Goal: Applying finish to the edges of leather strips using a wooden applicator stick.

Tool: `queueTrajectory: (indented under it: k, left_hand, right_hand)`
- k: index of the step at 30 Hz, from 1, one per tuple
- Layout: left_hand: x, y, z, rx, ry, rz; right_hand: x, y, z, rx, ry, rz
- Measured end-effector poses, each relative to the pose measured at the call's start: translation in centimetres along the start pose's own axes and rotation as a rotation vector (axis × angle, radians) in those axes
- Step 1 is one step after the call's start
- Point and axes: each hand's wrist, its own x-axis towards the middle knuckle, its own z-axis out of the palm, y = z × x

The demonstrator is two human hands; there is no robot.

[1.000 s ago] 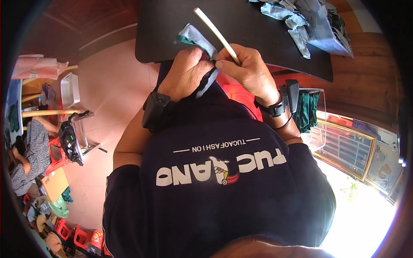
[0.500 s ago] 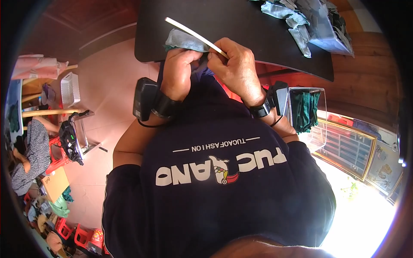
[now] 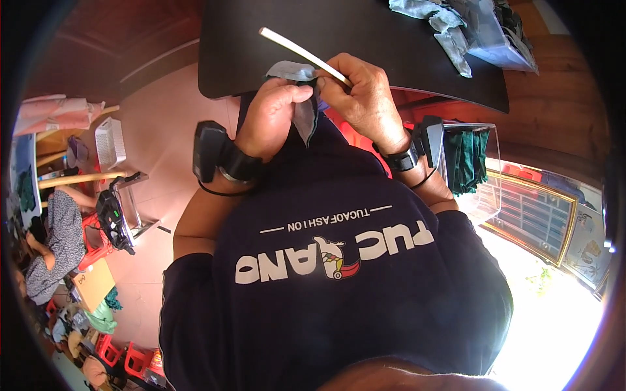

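Near the front edge of the black table, my left hand (image 3: 268,116) is closed round a small grey fabric piece (image 3: 290,70) with dark green on its edge. Part of the cloth stands above the fingers, and a pointed end hangs down past the thumb. Pinched in my right hand (image 3: 360,94) is a thin white stick (image 3: 297,50), slanting up to the left above the cloth. The right fingertips meet the cloth's right end; whether they also grip it is hidden.
On the black table (image 3: 261,16), grey fabric pieces (image 3: 452,52) lie beside a clear bin (image 3: 499,52) at the far right. Dark green cloth (image 3: 468,159) hangs in a clear container to my right. At left, a person (image 3: 62,241) sits near a white basket (image 3: 111,143).
My left hand has turned and shifted slightly right, so the cloth now folds over and its pointed end hangs below the thumb. The right hand keeps the stick at nearly the same slant.
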Motion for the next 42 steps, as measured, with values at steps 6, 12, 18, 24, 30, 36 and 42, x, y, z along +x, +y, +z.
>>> queueTrajectory:
  k: [6, 12, 18, 24, 30, 36, 42]
  left_hand:
    - [0.5, 0.1, 0.7, 0.23, 0.106, 0.251]
    - [1.0, -0.9, 0.6, 0.437, 0.261, 0.429]
    - [1.0, -0.1, 1.7, 0.082, 0.265, 0.304]
    - [0.5, 0.6, 1.1, -0.139, 0.184, 0.124]
    - [0.0, 0.7, 0.9, -0.194, 0.11, 0.023]
    - [0.0, 0.0, -0.4, -0.127, -0.039, -0.037]
    - [0.0, 1.1, 0.6, 0.049, -0.044, -0.121]
  right_hand:
    - [0.4, -1.1, 0.3, 0.147, -0.067, 0.057]
    - [-0.1, -0.9, 1.5, 0.112, -0.065, -0.099]
    - [0.3, -0.5, 1.7, 0.014, 0.077, -0.079]
    - [0.5, -0.3, 1.8, -0.061, 0.137, -0.08]
    - [0.6, 0.3, 1.3, -0.018, 0.124, -0.071]
    - [0.5, -0.2, -0.1, 0.062, -0.021, 0.001]
    - [1.2, 1.8, 0.0, 0.197, -0.098, 0.083]
